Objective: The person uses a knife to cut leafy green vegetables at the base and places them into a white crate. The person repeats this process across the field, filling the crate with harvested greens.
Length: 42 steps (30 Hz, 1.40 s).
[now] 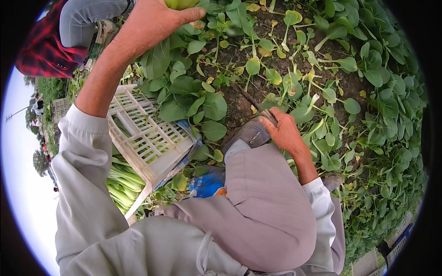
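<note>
My left hand (149, 23) reaches to the top edge of the view. Its fingers are around a pale green bok choy (181, 3), mostly cut off by the picture's edge. My right hand (285, 130) is low, beside my grey shoe (248, 133). It is closed on a knife (248, 98) with a thin dark blade that points away from me, over bare soil. Around both hands stand leafy green bok choy plants (195, 99). Cut leaves and yellowed leaves (273, 76) lie on the soil between them.
On my left a white slatted plastic crate (152, 177) stands tilted in view, with several pale green stalks (123, 184) beside and under it. A blue printed bag (207, 182) lies by my leg. Another person in grey trousers (85, 23) is close at upper left. Dense plants (391, 133) line the right.
</note>
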Available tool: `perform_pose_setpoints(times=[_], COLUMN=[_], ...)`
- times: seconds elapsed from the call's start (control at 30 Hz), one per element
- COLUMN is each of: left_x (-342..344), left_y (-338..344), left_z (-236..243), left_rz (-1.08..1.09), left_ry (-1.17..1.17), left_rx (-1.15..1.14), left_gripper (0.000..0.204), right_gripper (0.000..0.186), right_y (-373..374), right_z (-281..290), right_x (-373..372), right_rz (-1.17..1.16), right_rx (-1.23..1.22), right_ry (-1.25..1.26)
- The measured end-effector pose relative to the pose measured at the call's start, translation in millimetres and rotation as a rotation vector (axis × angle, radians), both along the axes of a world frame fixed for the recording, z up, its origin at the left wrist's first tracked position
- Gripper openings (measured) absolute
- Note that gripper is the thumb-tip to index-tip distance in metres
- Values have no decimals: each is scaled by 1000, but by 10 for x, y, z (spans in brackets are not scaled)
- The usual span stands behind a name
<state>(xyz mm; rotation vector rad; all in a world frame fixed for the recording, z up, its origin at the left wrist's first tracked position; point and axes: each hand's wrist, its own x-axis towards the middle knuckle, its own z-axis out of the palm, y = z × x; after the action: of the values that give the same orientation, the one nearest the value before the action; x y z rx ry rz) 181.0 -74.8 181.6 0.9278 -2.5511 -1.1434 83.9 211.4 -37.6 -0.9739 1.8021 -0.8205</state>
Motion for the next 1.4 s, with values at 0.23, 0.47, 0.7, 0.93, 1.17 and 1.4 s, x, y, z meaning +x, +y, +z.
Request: perform_pose_setpoints(times=[0.23, 0.47, 0.7, 0.93, 1.17, 1.4], left_x=[-119, 668, 956, 513, 1191, 1334], left_y=[473, 166, 624, 761, 480, 548], left_z=[-1434, -2012, -1413, -1583, -1941, -1981], left_rz=[-377, -456, -893, -695, -740, -810], left_ry=[-635, -1188, -561, -975, -1108, -1099], left_rx=[-168, -121, -407, -248, -367, -423], left_gripper=[36, 37, 55, 51, 68, 66], right_gripper=[37, 42, 42, 42, 45, 44], right_y=[-385, -621, -721, -836, -841, -997], right_z=[-467, -643, -657, -821, -910, -928], right_x=[180, 194, 335, 500, 548, 737], right_rz=[43, 127, 192, 184, 240, 295], right_rx=[58, 175, 121, 82, 179, 248], right_ry=[1, -24, 8, 59, 64, 130])
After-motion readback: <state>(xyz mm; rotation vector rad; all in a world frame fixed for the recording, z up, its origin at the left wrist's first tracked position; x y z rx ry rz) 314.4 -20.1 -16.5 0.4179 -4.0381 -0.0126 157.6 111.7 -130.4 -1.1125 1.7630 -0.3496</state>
